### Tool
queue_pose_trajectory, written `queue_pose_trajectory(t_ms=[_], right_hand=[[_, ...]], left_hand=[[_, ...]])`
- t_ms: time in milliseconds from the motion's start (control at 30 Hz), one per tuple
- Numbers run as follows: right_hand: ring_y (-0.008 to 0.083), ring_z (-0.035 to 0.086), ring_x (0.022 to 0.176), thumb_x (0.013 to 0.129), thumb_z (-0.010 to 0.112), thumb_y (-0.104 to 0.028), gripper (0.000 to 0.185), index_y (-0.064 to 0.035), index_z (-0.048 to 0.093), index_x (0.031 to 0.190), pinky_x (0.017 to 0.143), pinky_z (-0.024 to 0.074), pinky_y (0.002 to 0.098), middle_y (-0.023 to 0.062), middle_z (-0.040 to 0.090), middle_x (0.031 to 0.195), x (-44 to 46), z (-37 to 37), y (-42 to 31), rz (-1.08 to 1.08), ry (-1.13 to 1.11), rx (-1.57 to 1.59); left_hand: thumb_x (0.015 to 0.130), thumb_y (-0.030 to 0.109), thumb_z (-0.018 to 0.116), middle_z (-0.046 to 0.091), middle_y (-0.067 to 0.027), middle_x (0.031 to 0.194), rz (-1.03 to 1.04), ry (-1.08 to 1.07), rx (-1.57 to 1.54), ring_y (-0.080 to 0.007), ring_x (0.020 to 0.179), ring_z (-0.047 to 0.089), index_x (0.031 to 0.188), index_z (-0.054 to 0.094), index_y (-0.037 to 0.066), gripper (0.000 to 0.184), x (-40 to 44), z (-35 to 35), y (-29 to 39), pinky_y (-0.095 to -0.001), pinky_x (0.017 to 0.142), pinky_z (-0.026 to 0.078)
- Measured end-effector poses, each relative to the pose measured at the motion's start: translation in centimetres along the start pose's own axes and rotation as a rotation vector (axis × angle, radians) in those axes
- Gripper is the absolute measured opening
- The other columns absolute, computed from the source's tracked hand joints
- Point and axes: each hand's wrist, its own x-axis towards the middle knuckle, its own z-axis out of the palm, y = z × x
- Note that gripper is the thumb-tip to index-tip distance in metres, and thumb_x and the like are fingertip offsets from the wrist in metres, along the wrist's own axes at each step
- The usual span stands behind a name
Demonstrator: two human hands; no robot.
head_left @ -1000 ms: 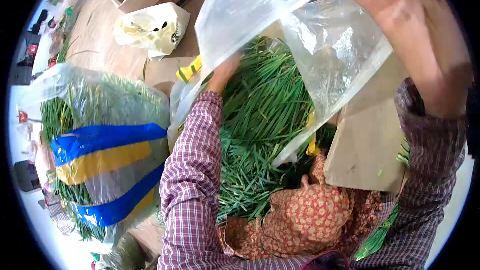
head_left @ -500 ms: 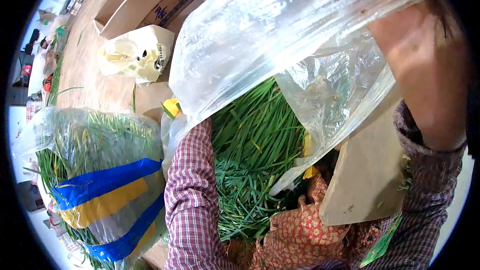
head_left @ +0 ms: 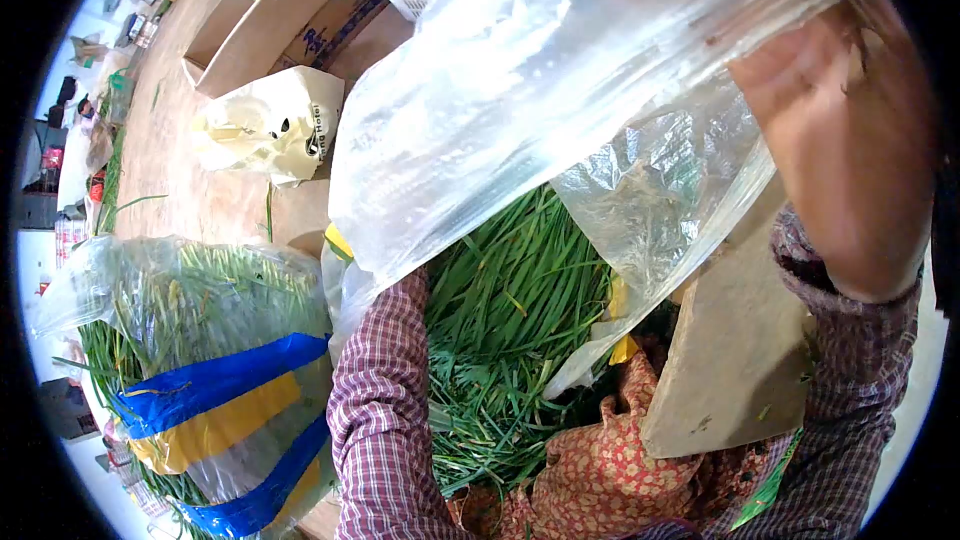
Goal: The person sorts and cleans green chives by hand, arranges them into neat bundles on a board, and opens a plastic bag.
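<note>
A clear plastic bag (head_left: 470, 110) stretches across the upper middle, its raised edge held by my right hand (head_left: 800, 65) at the upper right. The fingertips there are partly covered by the plastic. Long green leafy stalks (head_left: 510, 290) lie under and inside the bag's opening. My left sleeve (head_left: 385, 400) reaches up beside the stalks, and my left hand is hidden beneath the plastic. To the left lies another plastic bag of stalks (head_left: 210, 290), wrapped with blue and yellow bands (head_left: 225, 390).
A crumpled cream bag (head_left: 280, 130) sits on the wooden surface (head_left: 160, 170). Behind it is an open cardboard box (head_left: 265, 40). A flat brown board (head_left: 735, 360) lies at the right, beside a red floral cloth (head_left: 620, 450) in front of me.
The view has tilted, so the things on the left sit lower. The plastic now spreads farther left and down, covering my left hand, which showed among the stalks earlier.
</note>
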Motion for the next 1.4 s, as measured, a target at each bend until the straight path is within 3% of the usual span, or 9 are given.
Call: queue_pose_trajectory(t_ms=[567, 900, 967, 1033, 1133, 1167, 1300, 1367, 1400], right_hand=[[0.0209, 0.058, 0.109, 0.098, 0.050, -0.027, 0.049, 0.0025, 0.038, 0.135, 0.088, 0.0512, 0.0303, 0.0166, 0.056, 0.122, 0.1, 1.5, 0.0, 0.015, -0.099, 0.076], [0.0141, 0.060, 0.101, 0.094, 0.058, -0.034, 0.051, -0.0006, 0.046, 0.131, 0.086, 0.0502, 0.0294, 0.0080, 0.059, 0.117, 0.8, 3.6, -1.5, 0.029, -0.046, -0.103], [0.0071, 0.056, 0.070, 0.092, 0.059, -0.039, 0.040, 0.0012, 0.066, 0.095, 0.064, 0.0467, 0.0227, 0.0006, 0.062, 0.079, 0.5, 4.1, -1.7, 0.009, 0.056, -0.063], [0.0102, 0.059, 0.080, 0.091, 0.059, -0.045, 0.049, 0.0029, 0.062, 0.102, 0.069, 0.0504, 0.0256, 0.0064, 0.062, 0.095, 0.0, 3.6, -2.1, 0.139, 0.043, -0.077], [0.0187, 0.058, 0.108, 0.093, 0.056, -0.048, 0.066, 0.0031, 0.042, 0.131, 0.084, 0.0532, 0.0328, 0.0135, 0.054, 0.121, -1.3, 3.7, -3.3, 0.348, -0.146, 0.032], [0.0187, 0.058, 0.108, 0.093, 0.056, -0.048, 0.066, 0.0031, 0.042, 0.131, 0.084, 0.0532, 0.0328, 0.0135, 0.054, 0.121, -1.9, 3.7, -3.8, 0.334, -0.154, 0.031], [0.0254, 0.056, 0.115, 0.090, 0.054, -0.057, 0.080, 0.0077, 0.039, 0.134, 0.078, 0.0566, 0.0316, 0.0200, 0.050, 0.126, -5.6, 3.7, -4.9, 0.436, -0.383, -0.254], [0.0293, 0.054, 0.116, 0.080, 0.046, -0.077, 0.105, 0.0127, 0.038, 0.133, 0.078, 0.0570, 0.0332, 0.0282, 0.048, 0.127, -8.4, 4.7, -6.4, 0.475, -0.567, -0.390], [0.0327, 0.052, 0.120, 0.079, 0.048, -0.078, 0.107, 0.0105, 0.032, 0.138, 0.087, 0.0545, 0.0374, 0.0322, 0.043, 0.132, -10.3, 5.7, -7.3, 0.477, -0.558, -0.330]], left_hand=[[0.065, 0.016, 0.082, 0.066, -0.0135, 0.112, 0.055, 0.098, 0.257, -0.0229, 0.103, 0.061, 0.125, 0.053, -0.001, 0.069, -5.1, -2.7, 8.0, -0.0341, 0.093, 0.047], [0.062, 0.009, 0.083, 0.068, -0.0113, 0.109, 0.003, -0.061, 0.179, -0.0219, 0.102, 0.062, 0.122, 0.057, -0.001, 0.066, -21.6, -8.8, 23.0, -0.0330, 0.094, 0.046], [0.062, 0.007, 0.084, 0.068, -0.0109, 0.109, -0.066, -0.221, -0.024, -0.0217, 0.101, 0.062, 0.122, 0.058, -0.001, 0.066, -25.8, -9.2, 23.1, -0.0328, 0.095, 0.046], [0.067, 0.008, 0.079, 0.067, -0.0047, 0.113, -0.107, -0.391, -0.287, -0.0136, 0.103, 0.058, 0.123, 0.060, 0.003, 0.059, -30.2, -9.2, 22.9, -0.0295, 0.095, 0.044], [0.064, 0.008, 0.080, 0.067, -0.0033, 0.108, -0.344, -0.446, -0.684, -0.0149, 0.097, 0.060, 0.123, 0.058, 0.001, 0.063, -38.4, -9.5, 24.1, -0.0287, 0.093, 0.044], [0.064, 0.004, 0.077, 0.065, -0.0038, 0.111, -0.273, -0.436, -0.760, -0.0151, 0.100, 0.058, 0.125, 0.057, 0.002, 0.065, -40.7, -9.1, 23.6, -0.0276, 0.091, 0.044], [0.063, 0.000, 0.070, 0.061, -0.0052, 0.118, -0.299, -0.233, -0.998, -0.0172, 0.104, 0.056, 0.131, 0.051, 0.002, 0.072, -49.2, -8.7, 23.4, -0.0308, 0.092, 0.043], [0.066, 0.002, 0.071, 0.062, -0.0072, 0.117, -0.232, -0.109, -1.026, -0.0182, 0.105, 0.059, 0.133, 0.047, 0.001, 0.071, -51.9, -8.3, 21.1, -0.0321, 0.094, 0.045], [0.064, 0.003, 0.071, 0.063, -0.0083, 0.113, -0.265, -0.050, -1.078, -0.0202, 0.101, 0.061, 0.132, 0.047, 0.000, 0.072, -52.8, -8.1, 20.5, -0.0327, 0.091, 0.047]])
